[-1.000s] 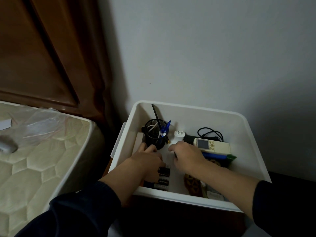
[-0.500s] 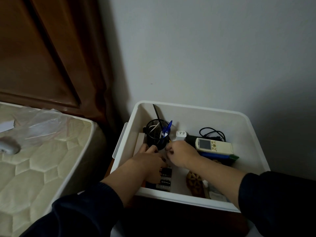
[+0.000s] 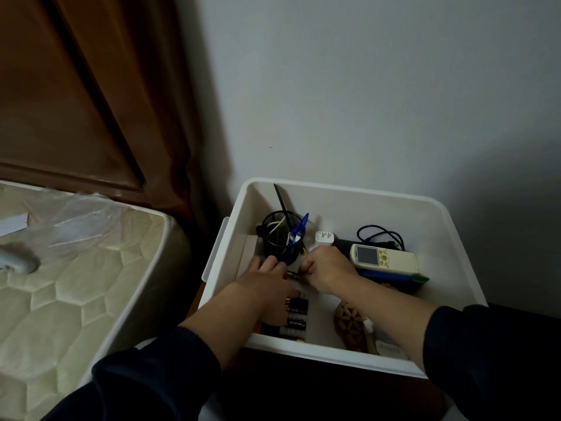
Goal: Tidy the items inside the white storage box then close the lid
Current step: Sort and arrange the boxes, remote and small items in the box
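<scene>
The white storage box (image 3: 334,187) stands open against the wall. Inside at the back left is a black mesh pen cup (image 3: 280,238) holding a blue pen (image 3: 300,226). My left hand (image 3: 264,288) reaches in, its fingertips touching the cup's base, over a row of batteries (image 3: 297,317). My right hand (image 3: 327,271) is curled beside it and pinches a small brownish item (image 3: 293,275) between the two hands. A white remote (image 3: 383,259), a white plug (image 3: 324,238), a black cable (image 3: 381,235) and a wooden coaster (image 3: 349,325) also lie in the box.
A white panel (image 3: 217,247), possibly the lid, stands against the box's left side. A mattress (image 3: 60,299) with plastic wrap sits to the left, with a wooden headboard (image 3: 76,101) behind it. A blue and green pack (image 3: 394,276) lies under the remote.
My right hand has moved left from the remote toward the pen cup and now meets my left hand. My left hand has hardly moved.
</scene>
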Available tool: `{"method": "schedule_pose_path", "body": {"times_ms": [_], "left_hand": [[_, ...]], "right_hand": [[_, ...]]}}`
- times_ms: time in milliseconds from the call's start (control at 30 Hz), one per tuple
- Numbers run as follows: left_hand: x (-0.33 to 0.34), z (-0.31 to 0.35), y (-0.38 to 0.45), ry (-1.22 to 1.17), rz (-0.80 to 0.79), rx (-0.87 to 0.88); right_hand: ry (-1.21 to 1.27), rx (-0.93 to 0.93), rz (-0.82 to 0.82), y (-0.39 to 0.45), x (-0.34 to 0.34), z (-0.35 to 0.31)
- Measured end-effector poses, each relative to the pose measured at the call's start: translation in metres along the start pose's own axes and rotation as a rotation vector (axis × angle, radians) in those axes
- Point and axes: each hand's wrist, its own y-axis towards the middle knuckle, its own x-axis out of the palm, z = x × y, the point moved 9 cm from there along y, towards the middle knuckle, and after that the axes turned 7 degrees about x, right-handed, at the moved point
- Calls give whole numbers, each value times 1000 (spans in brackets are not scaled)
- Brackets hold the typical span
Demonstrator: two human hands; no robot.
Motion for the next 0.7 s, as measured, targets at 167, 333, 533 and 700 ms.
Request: {"method": "schedule_pose_path", "body": {"times_ms": [167,333,533,700], "left_hand": [[1,0,0,5,9,11],[-9,-1,1,-36,120,-1],[-2,-4,2,-27,89,-11],[2,-2,6,-22,46,19]], "right_hand": [[-62,-26,-95,-6,1,7],[-20,-100,-147,-11,8,2],[22,-91,-148,-8,9,2],[116,-61,-117,-5,5,8]]}}
